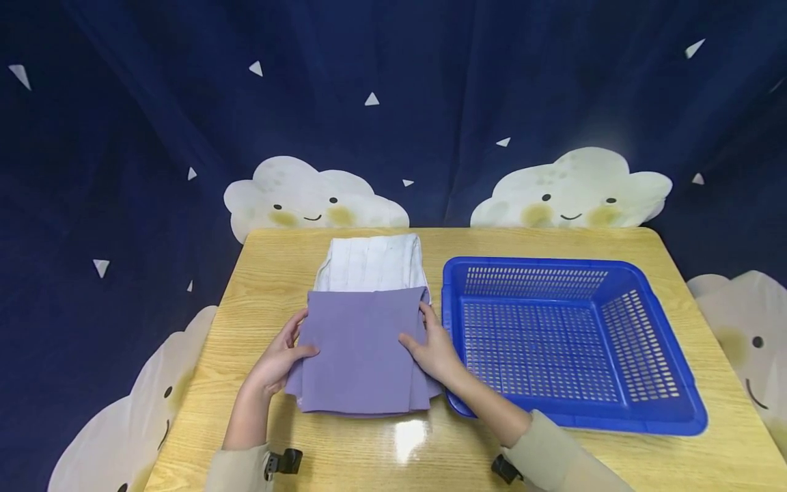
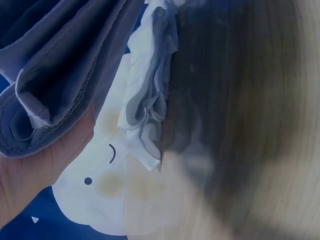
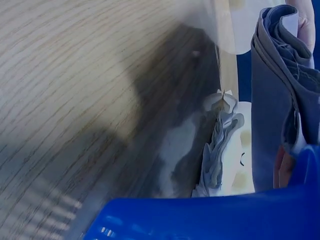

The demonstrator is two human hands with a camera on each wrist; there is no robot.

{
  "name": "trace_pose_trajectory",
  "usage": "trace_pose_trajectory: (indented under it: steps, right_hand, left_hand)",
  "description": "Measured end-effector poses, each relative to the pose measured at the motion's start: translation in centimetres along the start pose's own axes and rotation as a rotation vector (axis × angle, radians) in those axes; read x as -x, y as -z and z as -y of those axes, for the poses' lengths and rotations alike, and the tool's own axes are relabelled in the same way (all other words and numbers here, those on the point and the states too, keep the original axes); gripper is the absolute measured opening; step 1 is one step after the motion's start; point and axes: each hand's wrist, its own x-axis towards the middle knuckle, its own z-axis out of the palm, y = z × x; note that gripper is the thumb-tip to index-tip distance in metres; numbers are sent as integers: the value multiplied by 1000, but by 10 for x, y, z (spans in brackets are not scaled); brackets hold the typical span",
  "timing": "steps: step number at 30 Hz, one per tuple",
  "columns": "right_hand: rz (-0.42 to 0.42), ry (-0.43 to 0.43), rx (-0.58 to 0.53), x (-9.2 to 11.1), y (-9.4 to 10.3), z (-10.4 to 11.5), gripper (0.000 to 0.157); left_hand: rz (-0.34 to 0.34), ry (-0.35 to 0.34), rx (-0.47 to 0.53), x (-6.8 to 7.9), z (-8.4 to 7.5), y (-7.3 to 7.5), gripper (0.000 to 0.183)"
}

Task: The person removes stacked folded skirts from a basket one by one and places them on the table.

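Note:
A folded purple cloth [image 1: 359,348] spans the space between both hands in the head view. My left hand [image 1: 279,355] grips its left edge, thumb on top and fingers beneath. On the opposite edge, my right hand [image 1: 435,348] holds it the same way. Both wrist views show the layered folds of the purple cloth [image 2: 65,75] raised over the tabletop. Behind it lies a folded white cloth [image 1: 371,263], its near part covered by the purple one in the head view. The stacked, wavy edges of the white cloth [image 3: 220,145] show from the side in the right wrist view.
To the right stands a blue plastic basket [image 1: 451,328] with slotted walls and nothing inside; my right forearm crosses its near left corner. All this is on a light wooden table [image 1: 277,266]. A dark blue curtain [image 1: 430,82] with clouds hangs behind.

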Motion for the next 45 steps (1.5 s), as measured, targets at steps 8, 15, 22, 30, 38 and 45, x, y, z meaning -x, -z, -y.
trace_pose_trajectory:
  steps: [8, 15, 22, 30, 38, 45]
  right_hand:
    - [32, -59, -37, 4, -11, 2, 68]
    - [25, -57, -22, 11, -22, -3, 66]
    - [-1, -50, 0, 15, -29, -5, 65]
    - [10, -73, 26, 15, -32, -6, 65]
    - [23, -92, 104, 16, -34, -6, 66]
    - [43, -117, 116, 17, -36, -5, 67]
  left_hand:
    - [2, 4, 11, 0, 8, 4, 81]
    - [-12, 26, -9, -3, 18, 7, 80]
    - [-20, 16, -12, -3, 26, 9, 81]
    - [-13, 16, -9, -3, 32, 10, 80]
    - [-7, 36, -8, -2, 34, 11, 80]
    - [-5, 61, -10, -2, 41, 13, 80]
